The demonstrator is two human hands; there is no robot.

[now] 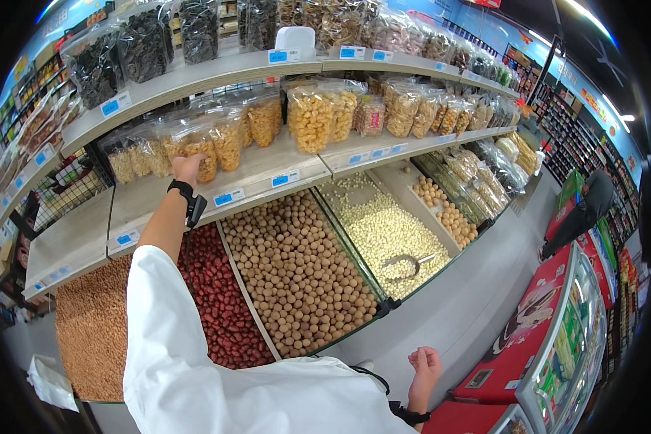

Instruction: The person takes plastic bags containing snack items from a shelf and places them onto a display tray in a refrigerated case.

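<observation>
My left hand point(187, 167) reaches to the middle shelf point(298, 163), its bent fingers against the front of a clear plastic bag of yellow-brown dried food point(206, 153). The bag stands upright among similar bags; my hand covers part of it, so I cannot tell whether the fingers grip it. A black wrist strap with a dark device point(187, 202) is on that wrist. Low on the right, my right hand point(425, 368) hangs apart from the shelves over the grey floor. Its fingers are curled in with nothing seen in them.
Below the shelf, bins hold red jujubes point(230, 314), dried longans point(298, 271) and cream-coloured lotus seeds point(380, 228) with a metal scoop point(408, 266). Overhead, the upper shelf point(206, 73) juts out. Red freezers point(526, 336) stand at right. A person in dark clothes point(588, 206) bends beyond them.
</observation>
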